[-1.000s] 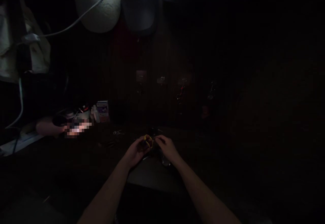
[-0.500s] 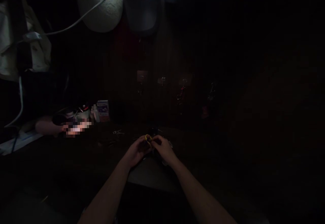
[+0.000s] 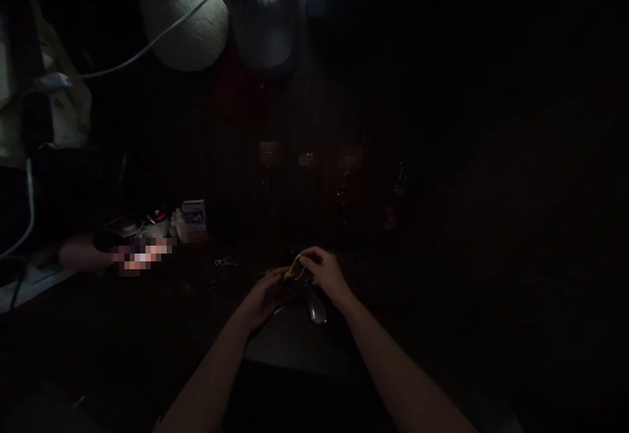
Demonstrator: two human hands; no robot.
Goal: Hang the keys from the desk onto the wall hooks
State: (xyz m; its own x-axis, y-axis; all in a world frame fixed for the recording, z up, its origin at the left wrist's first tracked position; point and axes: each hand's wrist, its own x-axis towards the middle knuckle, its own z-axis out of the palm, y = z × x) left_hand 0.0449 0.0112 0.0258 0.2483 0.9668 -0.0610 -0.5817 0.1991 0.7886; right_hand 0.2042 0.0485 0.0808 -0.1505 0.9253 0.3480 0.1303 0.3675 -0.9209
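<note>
Right fingers, pinched together, hold a yellow loop.

Thin yellow loop, narrow and open, slanting upward from left grip to right grip

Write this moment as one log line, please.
left grip: at yellow loop, hold unclear | right grip: pinching loop | nearby: shiny oval object | scene: dark
</note>
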